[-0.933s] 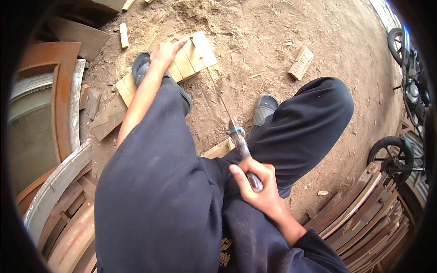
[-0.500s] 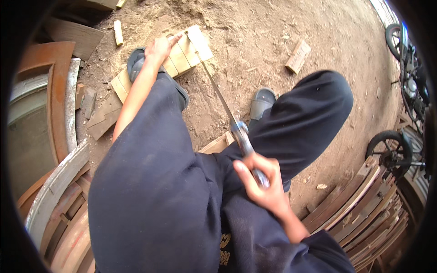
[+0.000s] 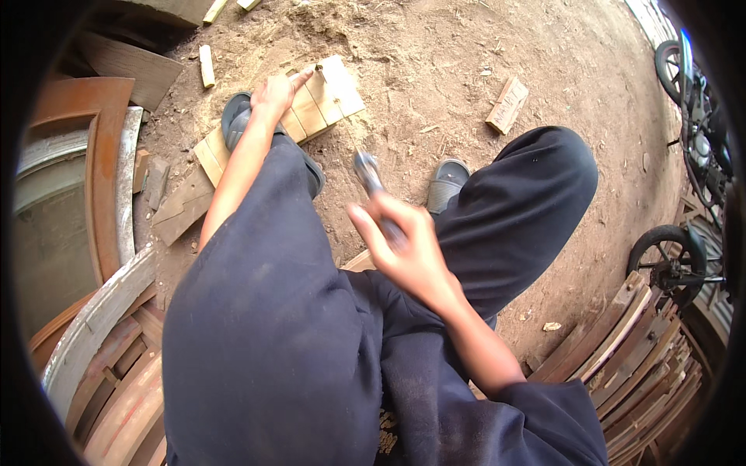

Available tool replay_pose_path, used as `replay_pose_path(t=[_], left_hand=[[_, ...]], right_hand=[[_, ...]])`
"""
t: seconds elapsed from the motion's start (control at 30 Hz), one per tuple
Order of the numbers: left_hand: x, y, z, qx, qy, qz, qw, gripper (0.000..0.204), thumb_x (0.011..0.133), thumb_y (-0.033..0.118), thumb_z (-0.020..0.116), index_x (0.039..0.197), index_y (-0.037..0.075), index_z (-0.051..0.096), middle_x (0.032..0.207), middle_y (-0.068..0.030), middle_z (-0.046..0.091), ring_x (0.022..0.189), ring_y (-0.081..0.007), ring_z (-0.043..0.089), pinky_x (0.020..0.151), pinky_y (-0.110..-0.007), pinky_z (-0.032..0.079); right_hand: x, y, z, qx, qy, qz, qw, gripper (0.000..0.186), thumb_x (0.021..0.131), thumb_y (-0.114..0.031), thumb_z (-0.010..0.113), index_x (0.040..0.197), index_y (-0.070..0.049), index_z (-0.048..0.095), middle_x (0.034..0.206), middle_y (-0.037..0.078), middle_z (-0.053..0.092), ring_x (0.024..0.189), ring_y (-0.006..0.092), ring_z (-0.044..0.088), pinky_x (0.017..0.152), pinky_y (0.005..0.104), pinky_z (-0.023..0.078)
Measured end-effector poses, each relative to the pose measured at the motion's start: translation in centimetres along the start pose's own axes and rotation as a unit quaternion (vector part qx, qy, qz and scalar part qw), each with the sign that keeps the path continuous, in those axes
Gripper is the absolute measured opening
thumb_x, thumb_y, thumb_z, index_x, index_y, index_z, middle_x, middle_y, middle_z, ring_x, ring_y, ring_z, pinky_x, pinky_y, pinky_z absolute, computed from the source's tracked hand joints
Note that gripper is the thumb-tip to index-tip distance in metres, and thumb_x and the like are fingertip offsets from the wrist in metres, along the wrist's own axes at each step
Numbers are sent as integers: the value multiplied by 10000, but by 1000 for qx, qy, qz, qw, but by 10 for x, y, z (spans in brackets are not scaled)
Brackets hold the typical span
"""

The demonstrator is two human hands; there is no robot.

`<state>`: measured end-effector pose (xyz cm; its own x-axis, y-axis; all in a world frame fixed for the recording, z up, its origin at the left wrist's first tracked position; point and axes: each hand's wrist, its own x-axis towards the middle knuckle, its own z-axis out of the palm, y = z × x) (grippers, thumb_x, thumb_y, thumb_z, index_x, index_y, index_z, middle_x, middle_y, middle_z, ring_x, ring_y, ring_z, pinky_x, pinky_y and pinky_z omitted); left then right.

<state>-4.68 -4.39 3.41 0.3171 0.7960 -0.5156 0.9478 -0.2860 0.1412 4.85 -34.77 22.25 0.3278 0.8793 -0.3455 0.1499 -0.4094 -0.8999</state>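
Note:
A pale wooden board lies on the ground at a slant, with several thin lines across it. My left hand grips its far side, a finger stretched toward the board's right end. My left sandal rests on the board below that hand. Wrapped around the handle of a handsaw is my right hand, in front of my lap. The thin blade, seen edge-on and blurred, runs forward to the board; a dark tip shows near my left fingers.
Wooden frames and offcuts crowd the left. A loose block lies on the dirt beyond my right sandal. At the right are stacked wood strips and a motorcycle. A short stick lies at the far left.
My right hand and the saw have moved forward and left, toward the board, so less blade shows. My left hand keeps its place on the board; the view has shifted slightly.

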Motion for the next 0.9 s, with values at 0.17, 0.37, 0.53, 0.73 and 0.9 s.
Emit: replay_pose_path(t=[0.17, 0.37, 0.53, 0.73, 0.9], left_hand=[[7, -15, 9, -18, 35, -3, 999, 909, 853, 787, 342, 1046, -30, 691, 1151, -272, 630, 1150, -402, 574, 955, -498, 444], [-2, -6, 2, -1, -6, -7, 1000, 891, 865, 770, 343, 1053, -28, 692, 1162, -278, 621, 1151, -408, 569, 974, -482, 434], [0, -15, 10, 10, 30, 5, 999, 904, 869, 774, 319, 1042, -31, 694, 1147, -280, 628, 1153, -416, 566, 970, -488, 434], [-3, -10, 12, 9, 11, 2, 1000, 906, 866, 779, 320, 1047, -25, 695, 1148, -274, 631, 1157, -411, 565, 969, -491, 434], [0, -16, 11, -6, 29, -9, 1000, 900, 867, 779, 316, 1018, -18, 705, 1141, -264, 639, 1160, -402, 566, 972, -490, 430]], right_hand=[[-12, -1, -5, 63, 18, -23, 998, 267, 922, -119, 642, 723, 6, 517, 586, 17, 429, 584, 62, 390, 525, 265, 340], [-31, -13, -17, 95, 32, 35, 994, 277, 927, -93, 625, 698, -9, 496, 608, -11, 416, 614, 42, 388, 537, 252, 339], [11, -13, -5, 54, 13, 8, 998, 300, 935, -157, 628, 714, 6, 507, 578, 57, 416, 559, 75, 377, 510, 286, 343], [-42, -22, -16, 70, 31, 23, 997, 264, 912, -93, 647, 698, -2, 521, 570, 51, 469, 557, 54, 426, 536, 260, 384], [11, -11, 2, 41, 27, -3, 999, 325, 935, -213, 625, 734, 22, 522, 595, 182, 466, 538, 145, 374, 515, 340, 404]])
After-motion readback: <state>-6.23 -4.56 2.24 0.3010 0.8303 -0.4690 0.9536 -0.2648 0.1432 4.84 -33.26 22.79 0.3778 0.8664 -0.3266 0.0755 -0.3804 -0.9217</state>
